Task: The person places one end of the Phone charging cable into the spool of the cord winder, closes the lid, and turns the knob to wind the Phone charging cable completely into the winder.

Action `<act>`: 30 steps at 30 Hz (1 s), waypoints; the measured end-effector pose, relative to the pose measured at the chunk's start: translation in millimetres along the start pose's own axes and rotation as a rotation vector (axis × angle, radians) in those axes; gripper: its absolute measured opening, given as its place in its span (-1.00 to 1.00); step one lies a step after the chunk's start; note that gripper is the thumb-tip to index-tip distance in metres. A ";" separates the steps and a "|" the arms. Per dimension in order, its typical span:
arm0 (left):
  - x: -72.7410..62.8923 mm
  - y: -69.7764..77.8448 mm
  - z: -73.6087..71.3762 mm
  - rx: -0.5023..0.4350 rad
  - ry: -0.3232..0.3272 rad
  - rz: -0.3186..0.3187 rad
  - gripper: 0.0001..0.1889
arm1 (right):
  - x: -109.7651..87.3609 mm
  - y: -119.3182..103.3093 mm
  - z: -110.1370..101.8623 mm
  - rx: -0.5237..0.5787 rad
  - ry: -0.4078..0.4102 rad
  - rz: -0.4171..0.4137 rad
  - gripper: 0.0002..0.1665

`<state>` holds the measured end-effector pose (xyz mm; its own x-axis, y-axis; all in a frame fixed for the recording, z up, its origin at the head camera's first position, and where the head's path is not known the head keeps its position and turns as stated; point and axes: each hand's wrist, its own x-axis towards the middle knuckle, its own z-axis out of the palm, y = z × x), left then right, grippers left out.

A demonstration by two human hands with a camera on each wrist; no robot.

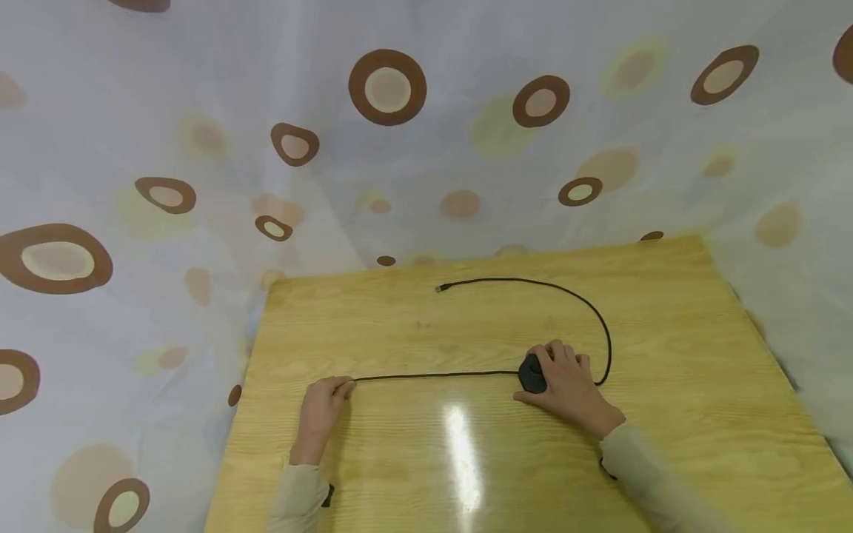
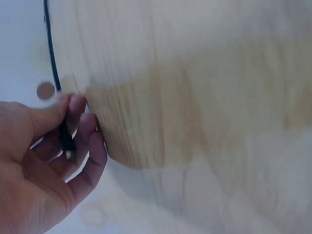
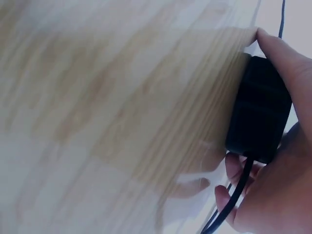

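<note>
A small black case with rounded corners lies on the wooden table, the right hand gripping it between thumb and fingers. From its left side a thin black cable runs straight and taut to the left hand, which pinches it near its end between thumb and fingertips. A small plug with a metal tip sticks out below that pinch in the left wrist view. The right wrist view shows the thick side of the case with a cable leaving it. Part of the case is hidden under the right hand.
Beyond the right hand, more cable curves round to a USB plug lying near the table's back edge. The light wooden table is bordered by a white curtain with brown rings behind and at both sides.
</note>
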<state>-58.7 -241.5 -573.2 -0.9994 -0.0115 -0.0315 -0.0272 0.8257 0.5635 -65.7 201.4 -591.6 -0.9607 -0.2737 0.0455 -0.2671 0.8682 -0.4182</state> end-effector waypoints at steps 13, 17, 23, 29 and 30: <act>5.6 17.0 16.4 0.093 0.010 0.053 -0.78 | 0.1 4.0 -5.1 0.025 -0.011 0.025 -0.13; 9.2 33.7 28.8 0.072 -0.021 0.140 -0.78 | -0.1 3.0 -4.6 0.026 -0.009 0.031 -0.13; 19.4 70.0 56.8 0.042 -0.085 0.270 -0.81 | 2.7 -1.9 -1.3 0.036 -0.008 0.025 -0.13; 25.5 116.5 93.6 0.126 -0.194 0.418 -0.82 | 4.0 -8.3 6.4 0.023 0.009 0.030 -0.14; 25.9 124.4 99.6 0.145 -0.205 0.442 -0.82 | 4.0 -9.9 7.6 0.020 0.006 0.033 -0.13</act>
<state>-86.0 -82.9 -586.1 -0.8902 0.4554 0.0145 0.4147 0.7966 0.4399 -66.3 188.5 -594.2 -0.9695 -0.2422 0.0366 -0.2335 0.8683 -0.4377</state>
